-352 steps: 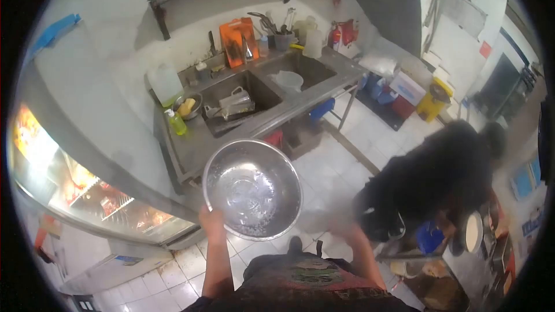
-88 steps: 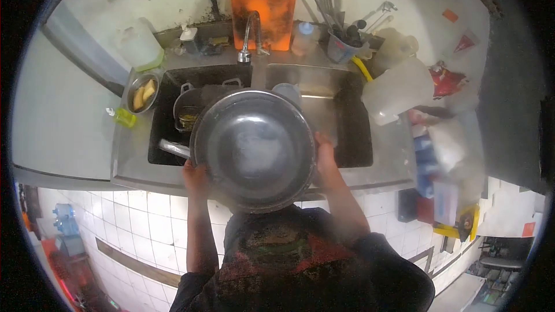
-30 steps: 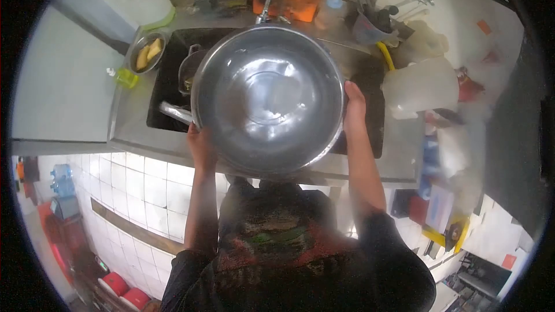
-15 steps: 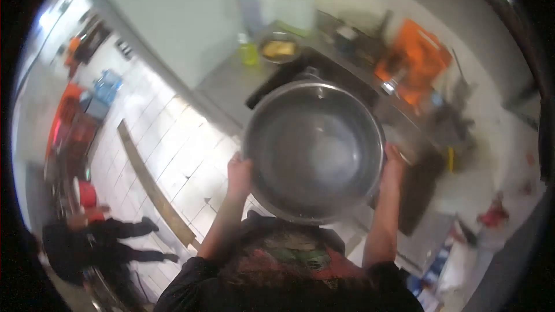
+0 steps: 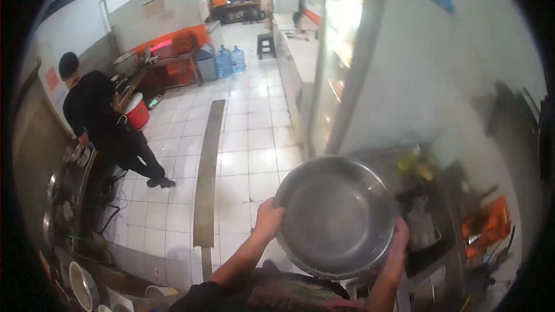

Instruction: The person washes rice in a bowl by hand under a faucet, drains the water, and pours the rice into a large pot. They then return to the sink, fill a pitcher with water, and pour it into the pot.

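Observation:
A large round metal basin [image 5: 335, 216] is held in front of my body, its inside facing up and bare. My left hand [image 5: 269, 219] grips its left rim with the thumb over the edge. On the opposite side, my right hand [image 5: 400, 236] is closed on the right rim; part of its fingers is hidden behind the basin. Just right of the basin is the dark stove area [image 5: 425, 219] along the wall.
A person in black [image 5: 101, 112] stands at the left counter near a red bucket [image 5: 137, 111]. A floor strip [image 5: 208, 173] crosses the white tiles. A lit glass-door fridge [image 5: 341, 63] stands ahead. Water jugs [image 5: 230, 62], a stool [image 5: 266, 45] and an orange item [image 5: 487, 226] also show.
My view has swung left and up from the stove toward the tiled aisle. The basin has come along in both hands, away from above the stove.

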{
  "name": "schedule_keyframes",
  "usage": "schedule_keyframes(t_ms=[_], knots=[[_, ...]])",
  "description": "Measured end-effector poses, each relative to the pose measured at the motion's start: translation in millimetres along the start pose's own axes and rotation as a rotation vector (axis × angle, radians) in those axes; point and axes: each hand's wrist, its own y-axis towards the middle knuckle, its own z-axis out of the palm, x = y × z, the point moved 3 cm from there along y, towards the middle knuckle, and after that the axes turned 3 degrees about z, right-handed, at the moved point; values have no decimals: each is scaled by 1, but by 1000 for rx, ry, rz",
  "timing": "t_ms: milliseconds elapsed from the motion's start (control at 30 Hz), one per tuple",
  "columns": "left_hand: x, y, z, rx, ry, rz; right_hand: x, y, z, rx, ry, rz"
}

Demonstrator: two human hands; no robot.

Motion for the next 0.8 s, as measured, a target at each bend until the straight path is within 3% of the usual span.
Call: schedule_keyframes(t_ms=[33,133,200,333,433,533,800], knots=[[-8,15,-24,-36,-3,17,1,-13,43,47,18,35],[-14,66,-99,-114,108,92,-73,82,86,175,1,-25],[-30,94,-145,-181,78,71,-94,106,149,242,-92,-111],[-40,154,-230,-319,71,87,-100,80,305,253,-140,-160],[-54,199,-291,-405,98,49,-96,51,417,490,-153,-105],[-66,244,-346,-496,-38,80,-137,88,512,539,-244,-130],[-122,363,-483,-818,-64,53,-204,122,817,822,-261,-88]])
